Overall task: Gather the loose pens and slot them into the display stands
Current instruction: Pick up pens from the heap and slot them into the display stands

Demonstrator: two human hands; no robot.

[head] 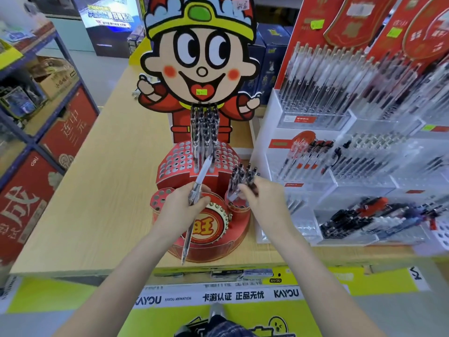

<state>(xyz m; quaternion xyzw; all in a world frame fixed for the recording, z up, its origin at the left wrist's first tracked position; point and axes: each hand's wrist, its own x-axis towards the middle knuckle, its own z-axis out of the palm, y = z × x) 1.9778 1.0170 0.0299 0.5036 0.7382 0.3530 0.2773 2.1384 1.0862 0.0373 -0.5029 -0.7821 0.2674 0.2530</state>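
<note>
**Slotting step: pens in both hands above the red stand**

While the left hand (185,207) grips a long clear-barrelled pen with a white cap (197,188), the right hand (261,193) holds a small bundle of dark-clipped clear pens (244,175) bunched upright. Both hands hover over the red tiered cardboard display stand with rows of round holes (179,161), which sits on the pale wood-grain surface (102,190).

Left-hand pen: tilted, white end pointing up toward the stand's upper dome. It lies just in front of the cluster of pens already standing in the top holes (205,127). Whether its end touches the dome, I cannot tell.

Right-hand bundle: above the small right-hand holder of the stand (239,207). Lower ends hidden by the fingers.

Judgement: gathering looks mostly done; insertion is the step in hand. Many holes remain unfilled on the dome and on the small left-hand holder (161,198).

Next move likely calls for turning one pen upright, lining its end over an open hole, and pressing straight down. The held bundle must stay steady meanwhile.
</note>
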